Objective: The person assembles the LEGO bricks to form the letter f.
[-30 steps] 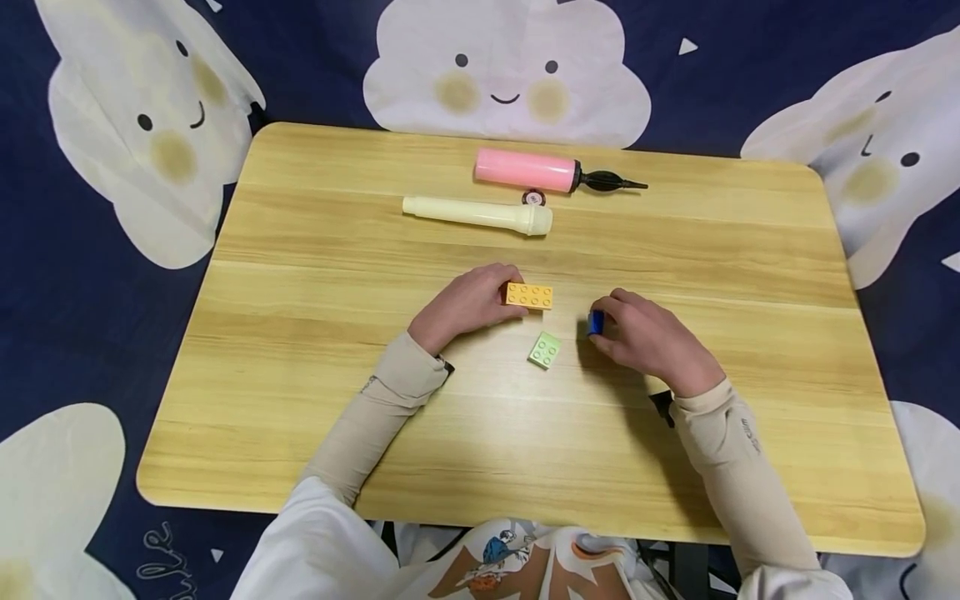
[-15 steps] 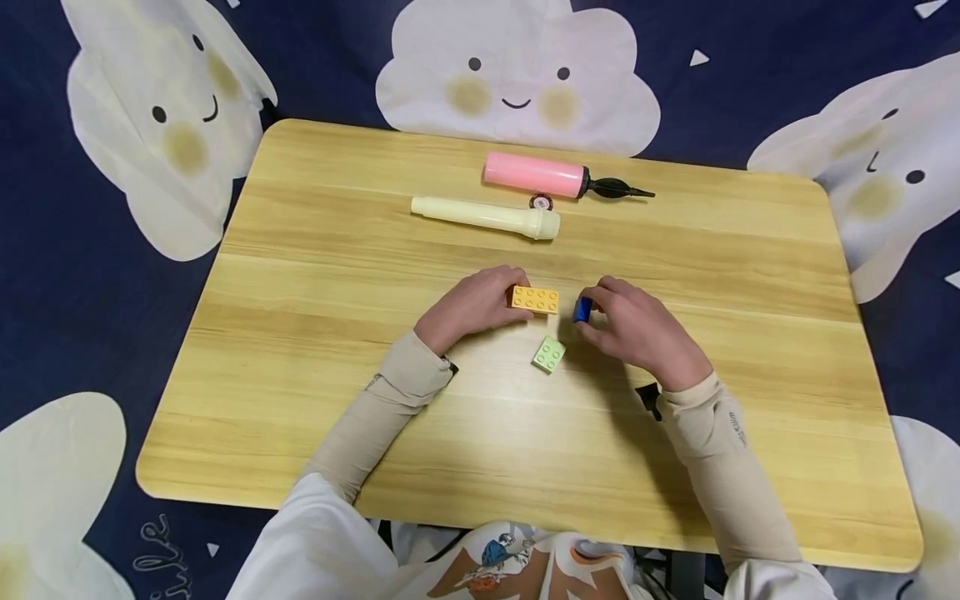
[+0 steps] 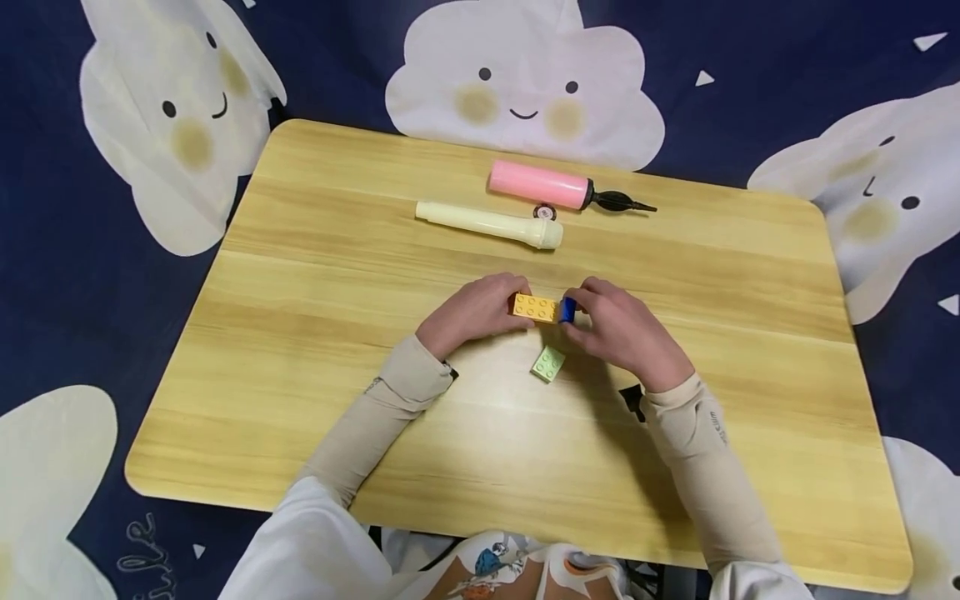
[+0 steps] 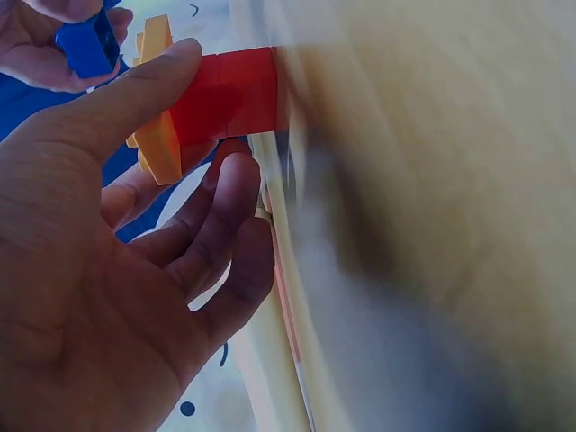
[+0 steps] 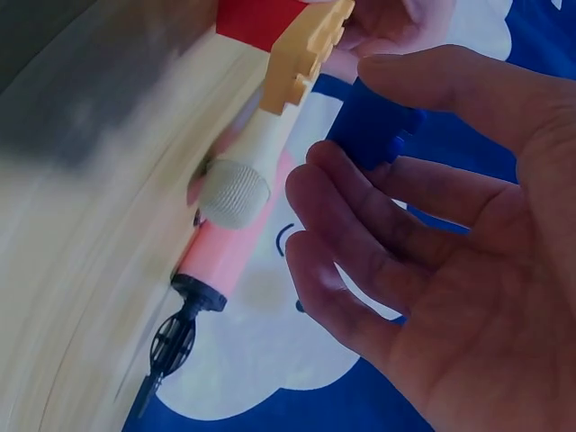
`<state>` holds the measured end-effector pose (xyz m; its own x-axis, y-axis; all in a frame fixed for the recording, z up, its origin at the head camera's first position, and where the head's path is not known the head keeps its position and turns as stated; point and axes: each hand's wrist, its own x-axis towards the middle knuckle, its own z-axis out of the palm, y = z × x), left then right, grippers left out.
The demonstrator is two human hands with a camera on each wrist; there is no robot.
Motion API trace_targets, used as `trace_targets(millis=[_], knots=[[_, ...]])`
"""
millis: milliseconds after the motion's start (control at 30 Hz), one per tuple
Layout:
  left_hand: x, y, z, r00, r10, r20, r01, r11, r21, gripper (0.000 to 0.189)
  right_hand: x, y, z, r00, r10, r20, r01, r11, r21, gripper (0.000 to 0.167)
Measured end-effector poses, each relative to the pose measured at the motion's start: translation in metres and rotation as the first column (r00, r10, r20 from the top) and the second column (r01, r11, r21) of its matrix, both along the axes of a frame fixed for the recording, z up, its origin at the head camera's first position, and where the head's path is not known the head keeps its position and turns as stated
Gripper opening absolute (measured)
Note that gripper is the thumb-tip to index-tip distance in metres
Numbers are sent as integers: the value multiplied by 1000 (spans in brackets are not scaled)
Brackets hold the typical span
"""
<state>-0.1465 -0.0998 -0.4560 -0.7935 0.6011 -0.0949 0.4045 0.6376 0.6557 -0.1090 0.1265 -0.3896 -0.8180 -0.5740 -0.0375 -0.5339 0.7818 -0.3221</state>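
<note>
My left hand (image 3: 476,310) holds a stack of toy building bricks by its left end. On top of the stack lies a long yellow brick (image 3: 535,307) with its studs up; red bricks (image 4: 225,94) sit beneath it, touching the table. My right hand (image 3: 624,332) pinches a small blue brick (image 3: 567,309) between thumb and fingers, at the yellow brick's right end. In the right wrist view the blue brick (image 5: 373,124) is tilted and shows a gap from the yellow one. A light green brick (image 3: 547,364) lies on the table in front of the stack.
A cream toy microphone (image 3: 487,223) lies beyond the hands. Behind it are a pink hand pump (image 3: 540,185) with a black nozzle and a small round chip (image 3: 545,212). The wooden table (image 3: 300,350) is backed by dark blue cloth with clouds.
My right hand has moved left with the blue brick, from well apart to the yellow brick's right end. The left hand keeps its hold on the stack. The camera view has shifted slightly.
</note>
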Motion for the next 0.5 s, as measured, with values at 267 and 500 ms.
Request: trace_targets(millis=[267,500], knots=[[2,2,2,1000,0,-9,0,1000,-20,32,-6,-11,-4,999,37,-9,-37,999,-25,29],[3,1,2,1000,4,-24,-4,1000,-28,30,-12,-23,-8,997,71,-23,-72,997,-38,32]])
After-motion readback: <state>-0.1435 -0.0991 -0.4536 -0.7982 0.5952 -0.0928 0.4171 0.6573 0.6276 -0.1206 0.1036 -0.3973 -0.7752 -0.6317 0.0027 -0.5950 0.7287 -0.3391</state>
